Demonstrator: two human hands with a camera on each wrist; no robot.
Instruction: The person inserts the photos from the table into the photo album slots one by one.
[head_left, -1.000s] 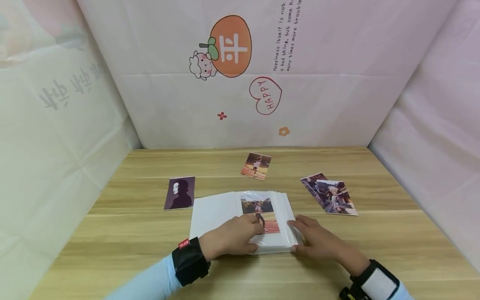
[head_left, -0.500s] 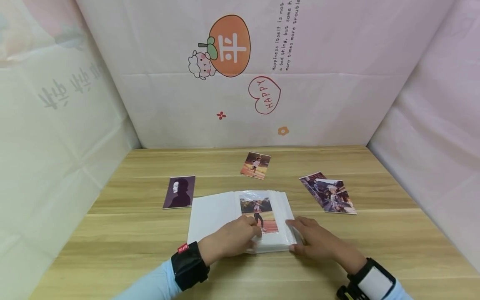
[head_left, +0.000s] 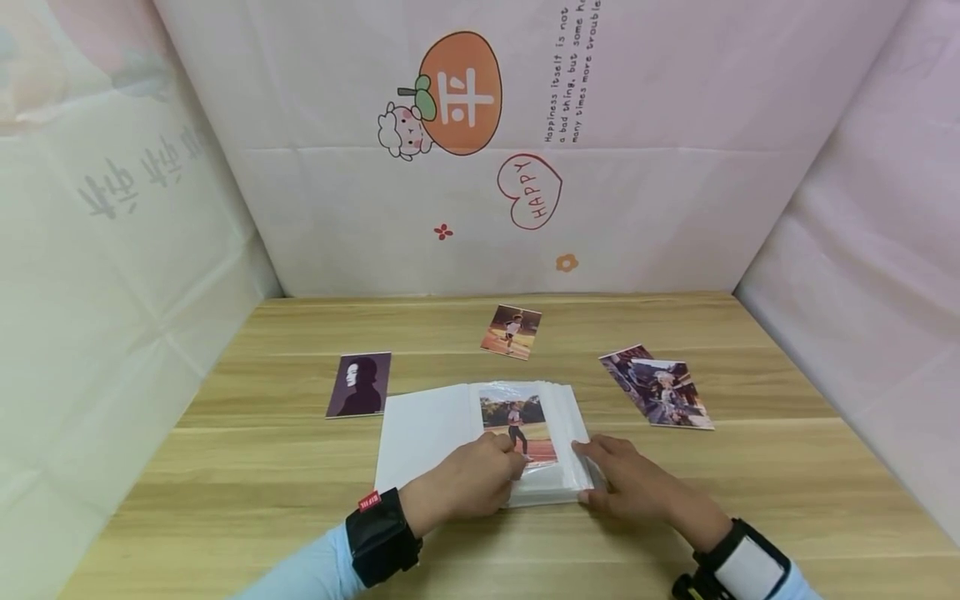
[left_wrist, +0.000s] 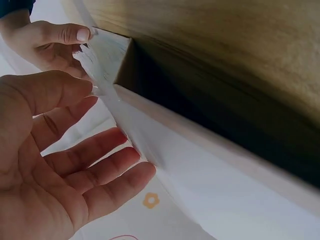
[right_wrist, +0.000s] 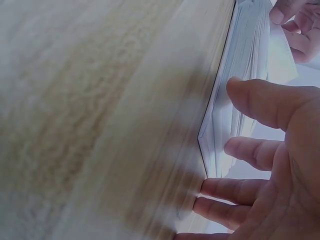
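five photos (head_left: 359, 384) (one album (head_left: 420, 433))

An open album (head_left: 427, 429) lay on the table (head_left: 225, 467), near its front edge. A photo (head_left: 517, 425) sat in the album's right-hand page. The left hand (head_left: 468, 479) rested on that page's lower part; the right hand (head_left: 626, 483) lay against the album's right edge. Behind and left of the album lay a portrait photo (head_left: 360, 384), directly behind it a runner photo (head_left: 512, 331), and to its right two overlapping photos (head_left: 660, 390).
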